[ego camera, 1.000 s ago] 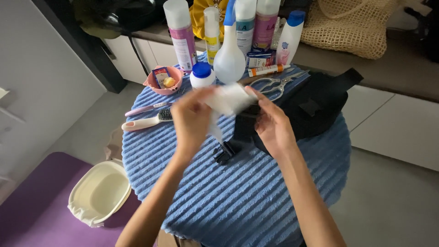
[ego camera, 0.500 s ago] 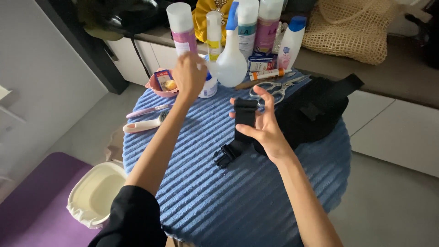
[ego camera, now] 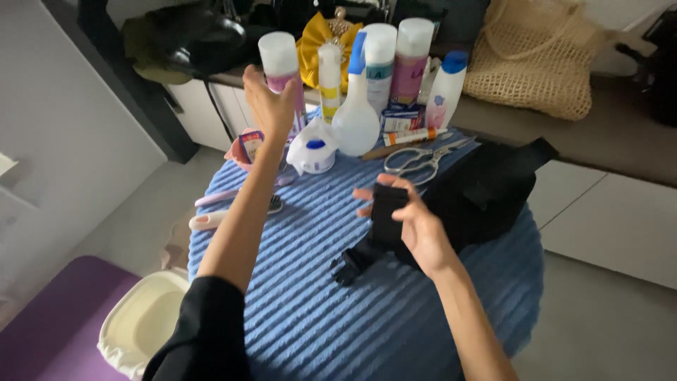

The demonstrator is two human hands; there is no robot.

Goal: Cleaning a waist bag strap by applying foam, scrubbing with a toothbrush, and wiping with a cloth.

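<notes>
Your left hand (ego camera: 270, 106) is raised at the back of the round blue ribbed table (ego camera: 395, 317), fingers spread, holding nothing, just in front of a white spray can with a pink label (ego camera: 281, 65). Below it sits a small white jar with a blue cap (ego camera: 314, 154), a crumpled white wipe draped round it. Behind stand, left to right, a slim white tube with yellow bands (ego camera: 329, 77), a clear spray bottle with a blue trigger (ego camera: 356, 113), two tall white cans and a white bottle with a blue cap (ego camera: 447, 88). An orange-and-white tube (ego camera: 411, 135) lies by the scissors (ego camera: 421, 159).

Your right hand (ego camera: 416, 226) is clamped on a black strap (ego camera: 387, 212) of the black pouch (ego camera: 486, 194), which lies on the table's right side; its buckle (ego camera: 347, 267) rests on the cloth.

Versus half a second ago: left hand has risen off the jar and opened; right-hand grip unchanged, pouch unmoved.
</notes>
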